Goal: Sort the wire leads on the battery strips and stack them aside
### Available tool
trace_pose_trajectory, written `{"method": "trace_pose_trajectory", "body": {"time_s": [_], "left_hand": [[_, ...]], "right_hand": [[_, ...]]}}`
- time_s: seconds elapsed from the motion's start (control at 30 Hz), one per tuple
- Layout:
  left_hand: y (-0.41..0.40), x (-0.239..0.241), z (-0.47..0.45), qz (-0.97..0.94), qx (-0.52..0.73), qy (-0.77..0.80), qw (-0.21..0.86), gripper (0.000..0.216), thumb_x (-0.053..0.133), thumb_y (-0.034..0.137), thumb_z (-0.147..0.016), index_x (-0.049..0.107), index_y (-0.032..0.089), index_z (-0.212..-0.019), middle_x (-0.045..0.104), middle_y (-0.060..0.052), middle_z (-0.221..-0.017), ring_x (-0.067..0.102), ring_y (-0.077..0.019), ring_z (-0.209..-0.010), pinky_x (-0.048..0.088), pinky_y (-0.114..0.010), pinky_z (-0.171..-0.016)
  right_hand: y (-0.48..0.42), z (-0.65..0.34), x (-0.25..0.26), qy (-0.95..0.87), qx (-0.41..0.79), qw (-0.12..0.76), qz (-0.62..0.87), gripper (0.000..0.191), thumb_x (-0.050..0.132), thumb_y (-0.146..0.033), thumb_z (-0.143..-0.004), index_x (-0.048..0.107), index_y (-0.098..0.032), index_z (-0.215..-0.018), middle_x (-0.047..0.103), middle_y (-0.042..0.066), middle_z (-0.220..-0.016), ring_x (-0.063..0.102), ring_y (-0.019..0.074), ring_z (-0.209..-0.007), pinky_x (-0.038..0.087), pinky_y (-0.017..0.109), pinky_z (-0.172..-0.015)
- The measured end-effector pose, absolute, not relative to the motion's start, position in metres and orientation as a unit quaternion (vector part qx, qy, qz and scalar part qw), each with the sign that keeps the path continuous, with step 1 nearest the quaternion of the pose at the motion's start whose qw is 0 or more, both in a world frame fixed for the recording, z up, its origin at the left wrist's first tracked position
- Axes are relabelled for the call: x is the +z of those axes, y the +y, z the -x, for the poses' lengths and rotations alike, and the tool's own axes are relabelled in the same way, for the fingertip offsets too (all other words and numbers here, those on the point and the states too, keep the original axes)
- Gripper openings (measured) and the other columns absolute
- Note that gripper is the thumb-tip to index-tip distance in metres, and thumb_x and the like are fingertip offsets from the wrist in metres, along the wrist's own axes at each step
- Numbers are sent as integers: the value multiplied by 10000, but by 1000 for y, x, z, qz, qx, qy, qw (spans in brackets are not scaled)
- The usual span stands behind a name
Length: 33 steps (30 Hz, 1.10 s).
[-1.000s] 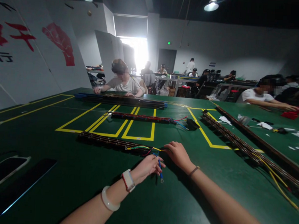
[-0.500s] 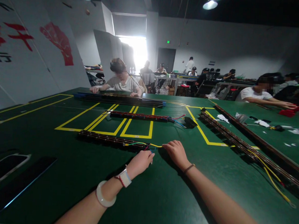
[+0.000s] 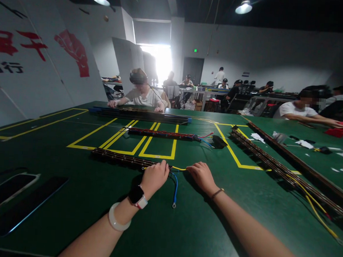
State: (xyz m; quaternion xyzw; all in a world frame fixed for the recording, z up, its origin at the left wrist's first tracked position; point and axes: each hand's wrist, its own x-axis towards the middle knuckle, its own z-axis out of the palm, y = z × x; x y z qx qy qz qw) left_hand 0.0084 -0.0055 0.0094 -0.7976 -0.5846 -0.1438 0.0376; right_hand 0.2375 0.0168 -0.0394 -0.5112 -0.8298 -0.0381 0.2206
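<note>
In front of me a long dark wire bundle lies on the green table, its right end under my left hand. That hand's fingers are curled closed over the end; exactly which wires they grip is hidden. A ring terminal shows just left of the hand. From the bundle's end a yellow wire runs right to my right hand, whose fingertips are pinched on its tip. A loose blue wire with a ring terminal curves down to the table between my hands, touched by neither.
Another bundle with red and blue leads lies beyond, within yellow tape lines. Long bundles stretch along the right. Dark phone-like slabs lie at left. A co-worker handles dark strips across the table.
My left hand has let go of the blue wire and moved up and left onto the bundle's end. The blue wire now hangs loose. My right hand has stayed at the yellow wire.
</note>
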Motion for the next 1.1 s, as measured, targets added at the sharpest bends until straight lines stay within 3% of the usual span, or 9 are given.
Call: {"method": "trace_pose_trajectory", "body": {"time_s": [0.17, 0.3, 0.4, 0.67, 0.77, 0.9, 1.0, 1.1], "left_hand": [[-4, 4, -9, 821, -174, -538, 74, 350, 279, 249, -958, 601, 119, -910, 637, -107, -836, 611, -197, -763, 467, -303, -661], [-4, -1, -13, 860, -210, -450, 120, 369, 353, 245, -942, 525, 91, -1230, 621, -145, -1096, 570, -241, -1017, 456, -392, -874], [-7, -7, -17, 892, -216, -380, 118, 439, 396, 252, -933, 428, 139, -1355, 560, -122, -1265, 492, -237, -1181, 381, -407, -1007], [-12, -17, -20, 928, -198, -306, 73, 307, 437, 326, -928, 600, 225, -1167, 475, -39, -1392, 277, -230, -1369, 179, -469, -1138], [-15, -10, -19, 929, -216, -297, 48, 271, 458, 330, -914, 644, 227, -1082, 493, -50, -1361, 354, -232, -1309, 252, -456, -1103], [-20, 1, -21, 905, -199, -376, 19, 336, 379, 286, -925, 677, 156, -841, 645, -112, -955, 565, -221, -969, 432, -394, -893], [-23, 2, -26, 874, -155, -458, -42, 419, 318, 301, -941, 656, 142, -751, 647, -105, -772, 595, -196, -747, 458, -339, -741], [-25, 0, -30, 835, -149, -514, -127, 375, 342, 317, -934, 644, 154, -783, 663, -89, -780, 609, -181, -696, 444, -292, -665]], "right_hand": [[18, -238, -41, -832, -34, 227, 506, 221, 490, -262, -938, 703, -259, -998, 664, 30, -843, 527, 162, -837, 321, 279, -750], [20, -238, -43, -831, -37, 231, 505, 207, 508, -259, -928, 707, -252, -983, 662, 33, -839, 533, 164, -833, 330, 279, -744], [20, -238, -43, -831, -34, 230, 505, 194, 520, -251, -921, 706, -251, -977, 663, 35, -839, 535, 167, -838, 340, 281, -749], [20, -237, -43, -843, -12, 235, 484, 183, 536, -224, -905, 703, -234, -977, 660, 44, -817, 540, 170, -832, 361, 286, -758], [22, -237, -41, -842, 3, 239, 483, 170, 552, -221, -894, 708, -224, -961, 663, 47, -832, 545, 167, -848, 368, 279, -770], [22, -235, -33, -834, 51, 240, 495, 213, 510, -295, -920, 707, -223, -954, 661, 44, -858, 547, 161, -828, 379, 277, -756], [19, -232, -27, -832, 92, 228, 497, 259, 551, -411, -883, 704, -209, -935, 646, 49, -855, 550, 174, -842, 389, 289, -771], [15, -226, -28, -833, 121, 216, 495, 345, 675, -483, -762, 681, -184, -935, 635, 54, -869, 549, 187, -855, 402, 292, -771]]}}
